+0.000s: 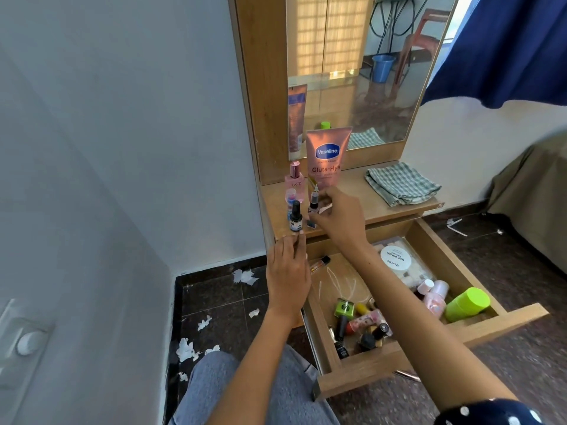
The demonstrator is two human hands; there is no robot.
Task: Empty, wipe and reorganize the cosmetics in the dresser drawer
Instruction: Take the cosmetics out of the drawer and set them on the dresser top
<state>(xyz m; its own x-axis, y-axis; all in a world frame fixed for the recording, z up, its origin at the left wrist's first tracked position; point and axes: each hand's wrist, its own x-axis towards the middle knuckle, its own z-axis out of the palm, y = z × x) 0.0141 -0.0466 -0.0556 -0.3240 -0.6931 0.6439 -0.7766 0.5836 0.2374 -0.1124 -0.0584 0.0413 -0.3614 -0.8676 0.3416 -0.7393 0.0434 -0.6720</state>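
Dresser top (352, 191): dropper bottle (313, 201) upright.

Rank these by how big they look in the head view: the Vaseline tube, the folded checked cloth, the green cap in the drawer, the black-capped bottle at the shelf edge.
1. folded checked cloth
2. Vaseline tube
3. green cap, though it lies nearer the camera
4. black-capped bottle

The pink tube (327, 161) on the dresser top reads "Vaseline" and "Gluta-Hya". The round white lid (395, 258) in the drawer reads "NAIL POLISH", upside down; smaller print is illegible.
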